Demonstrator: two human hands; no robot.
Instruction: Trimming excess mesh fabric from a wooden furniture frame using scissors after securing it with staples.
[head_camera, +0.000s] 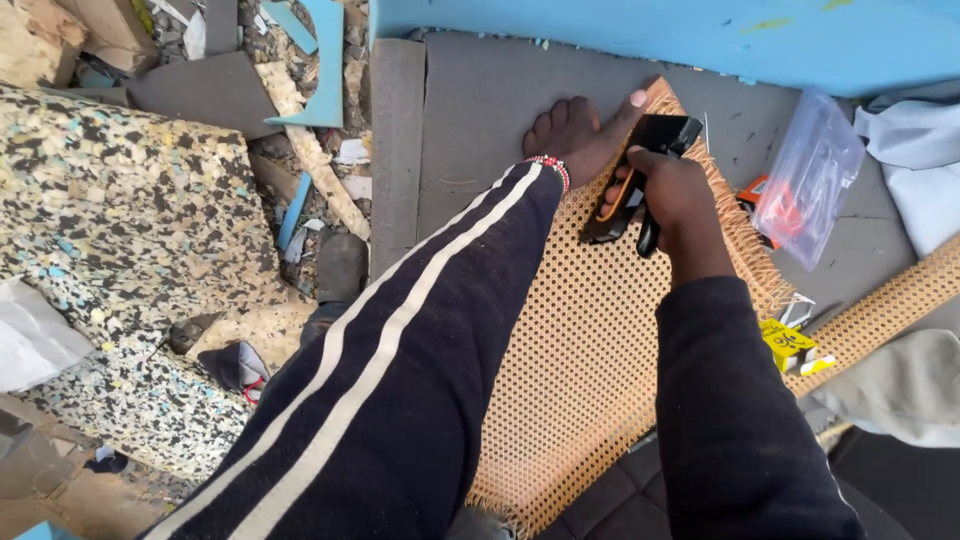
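Observation:
My right hand (675, 190) grips a black staple gun (655, 135) and presses it down near the far corner of a sheet of woven cane webbing (590, 340). The webbing lies on a grey board (470, 110). My bare foot (575, 135), with a red and white beaded anklet (550, 165), rests on the webbing's far edge just left of the staple gun. The leg wears dark trousers with two white stripes. My left hand is out of view.
A clear plastic bag (810, 175) with small orange items lies right of the webbing. A small yellow box (790, 340) and a second cane strip (890, 300) sit nearby. Blue foam (650, 30) borders the far side. Speckled foam blocks (120, 220) and offcuts lie on the left.

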